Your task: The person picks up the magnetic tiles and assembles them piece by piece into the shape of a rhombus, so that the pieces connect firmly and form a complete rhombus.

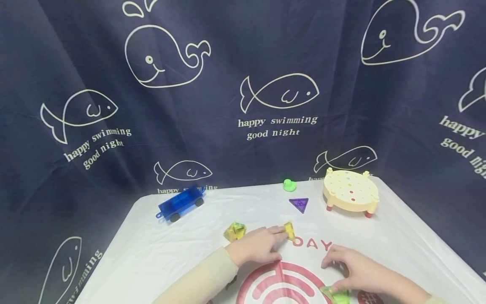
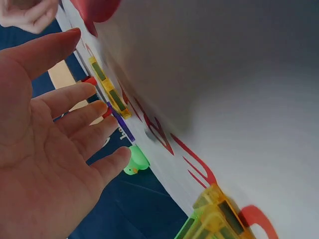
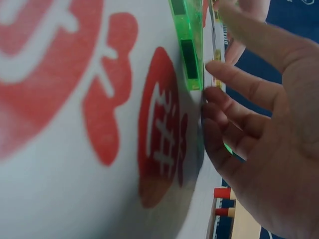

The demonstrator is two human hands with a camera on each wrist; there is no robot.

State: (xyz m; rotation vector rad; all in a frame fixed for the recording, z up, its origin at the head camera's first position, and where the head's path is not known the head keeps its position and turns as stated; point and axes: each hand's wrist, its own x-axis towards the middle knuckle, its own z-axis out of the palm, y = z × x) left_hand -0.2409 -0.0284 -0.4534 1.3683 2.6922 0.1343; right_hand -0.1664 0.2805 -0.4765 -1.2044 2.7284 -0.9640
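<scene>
In the head view my left hand (image 1: 260,244) reaches over the white table with its fingertips at a yellow triangular magnetic tile (image 1: 289,231); contact is unclear. The left wrist view shows that palm with spread fingers and nothing held. A small yellow-and-green build of magnetic tiles (image 1: 234,232) lies just left of this hand. My right hand (image 1: 358,270) is over a green magnetic tile (image 1: 339,295), its thumb at the tile's edge and its other fingers bent loosely away from it. The right wrist view shows the green tile (image 3: 190,55) beside the fingertips, not gripped.
A blue toy wagon (image 1: 181,203) stands at the back left. Further right are a green duck (image 1: 289,185), a purple triangular tile (image 1: 299,204) and a cream round toy with short legs (image 1: 350,190). A dark curtain (image 1: 228,143) hangs behind the table (image 1: 152,249).
</scene>
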